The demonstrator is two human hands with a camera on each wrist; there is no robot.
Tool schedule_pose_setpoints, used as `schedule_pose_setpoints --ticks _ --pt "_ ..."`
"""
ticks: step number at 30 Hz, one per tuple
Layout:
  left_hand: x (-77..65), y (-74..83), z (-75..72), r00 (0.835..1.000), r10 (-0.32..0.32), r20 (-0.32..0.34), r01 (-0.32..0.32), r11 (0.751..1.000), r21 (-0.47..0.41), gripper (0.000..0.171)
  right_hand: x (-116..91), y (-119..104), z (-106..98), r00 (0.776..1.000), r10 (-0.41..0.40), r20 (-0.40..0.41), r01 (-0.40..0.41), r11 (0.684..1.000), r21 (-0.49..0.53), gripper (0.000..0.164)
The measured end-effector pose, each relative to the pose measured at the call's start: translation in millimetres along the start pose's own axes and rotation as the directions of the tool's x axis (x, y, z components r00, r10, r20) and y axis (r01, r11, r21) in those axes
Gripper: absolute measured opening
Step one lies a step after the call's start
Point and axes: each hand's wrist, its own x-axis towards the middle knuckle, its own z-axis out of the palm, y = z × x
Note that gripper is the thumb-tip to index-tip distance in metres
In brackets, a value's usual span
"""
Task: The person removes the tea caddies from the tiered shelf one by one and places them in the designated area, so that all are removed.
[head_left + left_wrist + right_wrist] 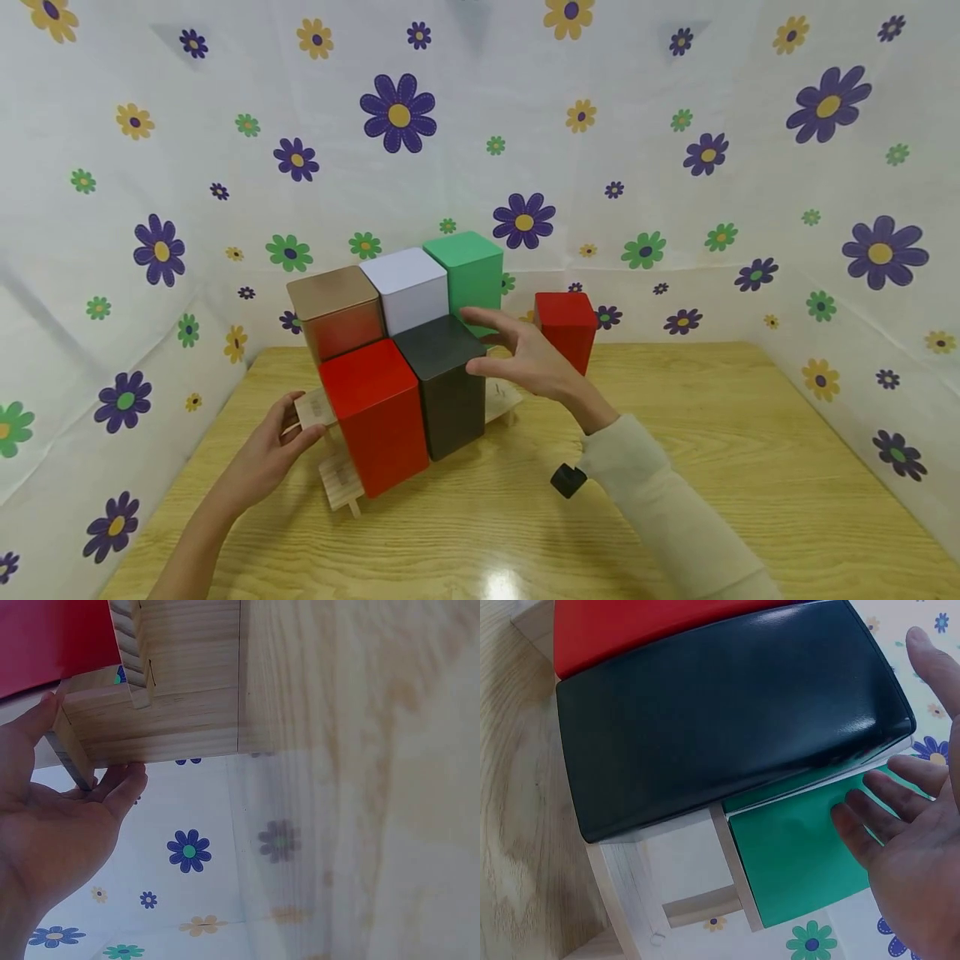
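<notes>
Take places from a clock centred on the black box, head view. Start between eight and nine, with the left hand: gripping the wooden stand by the end of its upper step, with thumb and fingers at opposite edges. Could jog every box on the stand by tugging or lifting unevenly here.

Next, find the copper-brown box at ten, on the upper step, and the front red box at eight, on the lower step close alongside the black box. Judging by eye, set near the lower step's front edge, so liable to slip forward after a jolt or a shove from behind.

Go on to the white box at eleven, then to the green box just past twelve, both in the back row. At three, note the right hand: spread wide at thumb and fingers, holding nothing. Cannot tell contact with the green box for certain. Could knock the green box askew with stray fingers, or push the black box out of line by closing off-centre.

Last, between two and three, beyond the right hand, see the second red box, on the table and apart from the stand. Could be toppled by a careless outward swing of the right wrist.
</notes>
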Motion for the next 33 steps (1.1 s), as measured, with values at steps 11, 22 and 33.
schedule_pose_setpoints --ticks 11,22,33 --pt "0.4 -1.7 0.2 1.000 0.001 0.001 -0.001 1.000 -0.001 0.072 5 4 12 0.999 0.043 -0.020 -0.043 0.999 -0.003 0.073" --pt "0.7 -0.1 -0.3 1.000 -0.002 0.003 0.002 1.000 -0.003 0.072 5 4 14 0.996 0.087 -0.024 -0.087 0.996 -0.013 0.071" --pt "-0.9 1.3 0.4 1.000 -0.001 -0.004 0.001 1.000 0.001 0.070 0 6 13 0.999 0.051 -0.016 -0.050 0.998 0.045 0.070"
